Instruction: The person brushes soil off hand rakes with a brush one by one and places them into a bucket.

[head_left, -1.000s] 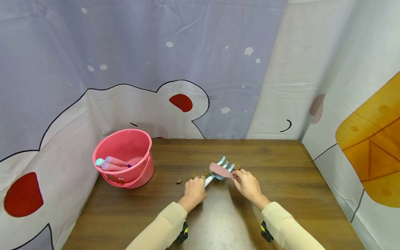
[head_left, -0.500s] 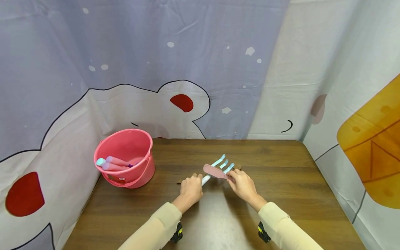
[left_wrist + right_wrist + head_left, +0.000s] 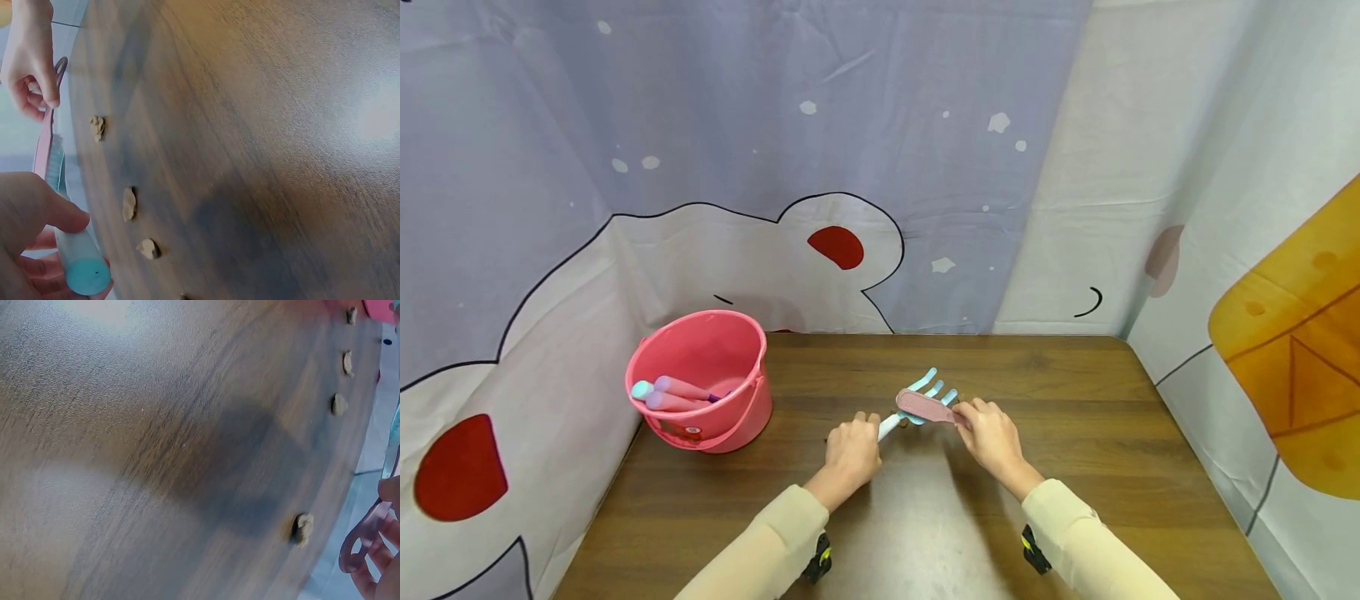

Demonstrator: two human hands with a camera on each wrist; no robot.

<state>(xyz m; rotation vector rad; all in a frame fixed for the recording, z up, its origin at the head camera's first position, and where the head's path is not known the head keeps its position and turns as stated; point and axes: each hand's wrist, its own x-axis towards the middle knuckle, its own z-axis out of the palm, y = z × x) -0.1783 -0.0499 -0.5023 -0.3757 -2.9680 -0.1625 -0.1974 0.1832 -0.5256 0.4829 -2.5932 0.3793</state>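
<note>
My left hand (image 3: 853, 450) grips the pale handle of a blue toy hand rake (image 3: 890, 426), its tines pointing away to the right. In the left wrist view, the handle's teal end cap (image 3: 87, 276) sticks out of the curled fingers. My right hand (image 3: 992, 437) pinches the looped handle of a pink brush (image 3: 925, 407). The brush lies across the rake's head, and its bristles (image 3: 55, 159) face the rake. Both tools are held above the table; whether bristles and tines touch is hard to tell. Beneath them lie several small brown clumps (image 3: 130, 204), mostly hidden in the head view.
A pink bucket (image 3: 752, 421) stands at the table's left, with pink-and-purple tool handles (image 3: 679, 387) leaning inside. Another brown clump (image 3: 303, 529) lies below the right hand. A printed curtain (image 3: 925, 167) closes off the back and sides of the wooden table (image 3: 1075, 383).
The brush has slid left across the rake, then back right. My left hand and the rake have shifted slightly left. Both hands keep their hold, and the clumps show less in the head view.
</note>
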